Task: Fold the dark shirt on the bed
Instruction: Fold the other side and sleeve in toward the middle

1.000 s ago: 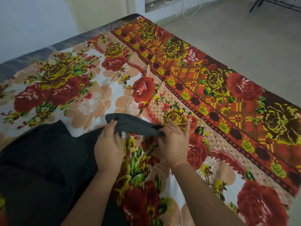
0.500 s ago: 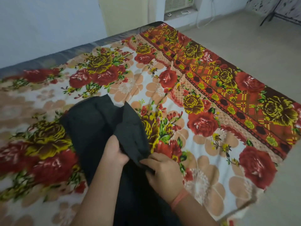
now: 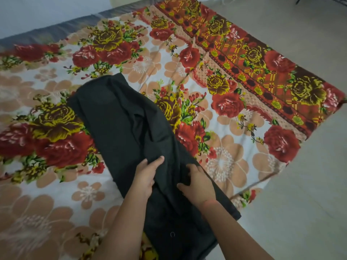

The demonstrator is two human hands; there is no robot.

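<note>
**Both hands on the shirt, mid-bed**

Surroundings first: a floral bedspread [image 3: 221, 162] – red and yellow roses, peach blooms, red checked border – spread out on every side of the hands. Beyond the hands, a grey bed edge [image 3: 56, 32] ran under a pale wall [image 3: 37, 12]. To the right of the right hand, past the bedspread's edge, lay bare pale floor [image 3: 300, 203]. Nothing stood btwn the camera and the hands.

The dark shirt [image 3: 122, 119] lay on the bedspread as a long strip, running from beyond and left of the hands back under both forearms toward the person. A creased ridge of cloth led away from the left fingertips. Near the person, btwn the forearms, a small round fastener [image 3: 172, 234] showed on it.

Grip: the left hand [image 3: 145, 177] lay on the shirt w/ fingers fairly straight, pressing the cloth. The right hand [image 3: 197, 184], just beside it but not touching, had fingers and thumb curled into the fabric – gripping a fold at the shirt's right edge.
</note>
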